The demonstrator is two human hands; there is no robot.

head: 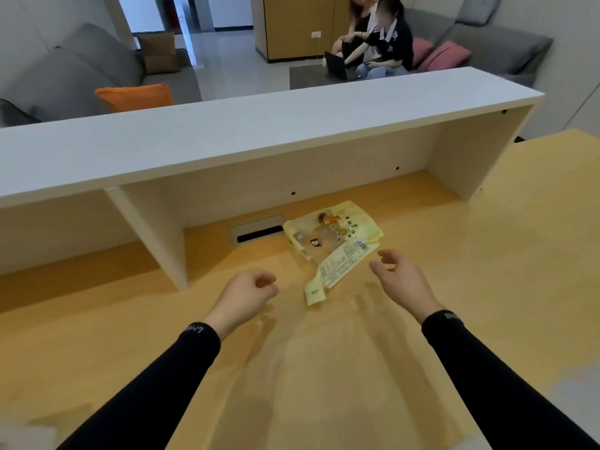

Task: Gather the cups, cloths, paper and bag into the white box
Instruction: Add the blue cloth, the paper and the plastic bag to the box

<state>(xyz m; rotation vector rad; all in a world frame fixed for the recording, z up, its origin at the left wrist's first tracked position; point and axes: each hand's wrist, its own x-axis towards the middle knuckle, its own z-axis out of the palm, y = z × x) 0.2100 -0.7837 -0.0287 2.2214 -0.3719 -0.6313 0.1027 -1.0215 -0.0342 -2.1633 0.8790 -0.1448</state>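
Note:
A crumpled yellow and clear plastic bag [331, 245] with a printed label lies flat on the wooden desk [487, 254], below the white shelf. My right hand [401, 279] hovers just right of the bag's near end, fingers spread and curved, holding nothing. My left hand [248, 295] floats left of the bag's near tip, fingers loosely curled in, with nothing in it. Both arms wear black sleeves. No cups, cloths, paper or white box are in view.
A long white shelf [259, 138] with an upright divider [152, 235] spans the desk's back. A cable slot [258, 232] sits left of the bag. Beyond are grey sofas, cushions and two seated people [380, 40].

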